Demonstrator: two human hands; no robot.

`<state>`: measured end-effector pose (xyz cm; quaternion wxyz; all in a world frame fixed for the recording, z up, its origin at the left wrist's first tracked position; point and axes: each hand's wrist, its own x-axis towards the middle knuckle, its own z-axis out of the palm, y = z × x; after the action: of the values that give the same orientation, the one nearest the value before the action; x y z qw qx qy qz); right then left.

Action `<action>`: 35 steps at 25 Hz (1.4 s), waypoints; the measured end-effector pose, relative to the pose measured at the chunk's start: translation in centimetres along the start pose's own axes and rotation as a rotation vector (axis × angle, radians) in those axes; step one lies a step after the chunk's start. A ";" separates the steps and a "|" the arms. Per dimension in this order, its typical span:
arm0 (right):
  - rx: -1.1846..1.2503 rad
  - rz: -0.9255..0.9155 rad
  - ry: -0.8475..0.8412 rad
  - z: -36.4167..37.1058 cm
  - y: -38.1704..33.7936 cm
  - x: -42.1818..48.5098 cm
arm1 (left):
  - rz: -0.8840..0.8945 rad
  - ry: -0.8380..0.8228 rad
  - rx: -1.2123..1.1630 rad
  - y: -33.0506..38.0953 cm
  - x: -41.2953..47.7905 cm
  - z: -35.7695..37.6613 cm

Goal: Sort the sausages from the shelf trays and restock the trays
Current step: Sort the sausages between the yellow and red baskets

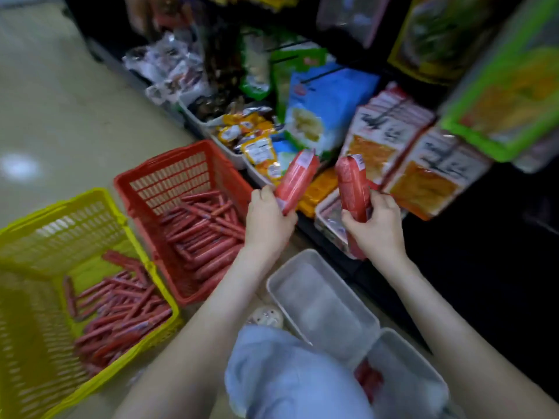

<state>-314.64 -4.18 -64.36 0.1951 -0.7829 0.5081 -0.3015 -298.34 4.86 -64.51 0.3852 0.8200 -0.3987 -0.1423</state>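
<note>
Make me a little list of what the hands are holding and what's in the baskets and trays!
left hand: holds a flat red sausage pack
right hand: holds a fat red sausage
red basket: on the floor, many thin sausages inside
yellow basket: on the floor beside the red one, many thin sausages inside
near tray: grey, looks empty
second tray: a few red sausages in it, partly hidden
shelf tray: red packs inside, blurry
</note>
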 end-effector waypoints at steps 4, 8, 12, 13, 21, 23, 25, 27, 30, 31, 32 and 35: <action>0.058 0.263 0.039 -10.7 4.1 -4.6 | 0.073 -0.308 -0.199 11.4 -3.9 4.4; 0.229 0.564 0.112 -18.0 10.7 -11.0 | 0.024 -0.658 -0.276 18.1 -11.2 11.9; 0.253 0.845 0.092 -17.8 19.0 -18.5 | -0.042 -0.806 -0.131 15.1 -18.7 19.9; 0.241 0.903 0.055 -16.6 21.0 -20.4 | -0.079 -0.830 -0.098 13.4 -20.5 21.5; 0.317 1.226 -0.252 -2.7 29.8 -32.5 | -0.200 -0.934 0.162 -2.2 -29.8 30.5; 0.273 1.244 -0.301 0.3 31.1 -33.4 | -0.247 -0.952 0.213 -4.3 -30.4 32.7; 0.271 1.270 -0.345 2.6 32.1 -33.4 | -0.262 -0.950 0.292 -5.8 -30.9 34.4; 0.336 1.290 -0.355 4.8 32.6 -33.6 | -0.225 -0.992 0.392 -7.0 -31.3 35.7; 0.319 1.280 -0.422 6.4 32.8 -34.3 | -0.031 -1.124 0.544 -8.0 -32.0 36.8; 0.286 1.269 -0.423 6.5 32.8 -34.4 | 0.034 -1.156 0.584 -8.2 -32.2 37.0; 0.268 1.253 -0.387 6.7 32.8 -34.6 | 0.065 -1.179 0.608 -8.3 -32.1 37.1; 0.091 1.127 -0.373 6.3 32.6 -34.5 | 0.234 -1.174 0.653 -9.7 -31.4 36.7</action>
<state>-342.99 14.04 -98.44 0.4444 -0.4232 0.7890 -0.0307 -333.10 13.57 -98.36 -0.1492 0.6326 -0.6501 -0.3936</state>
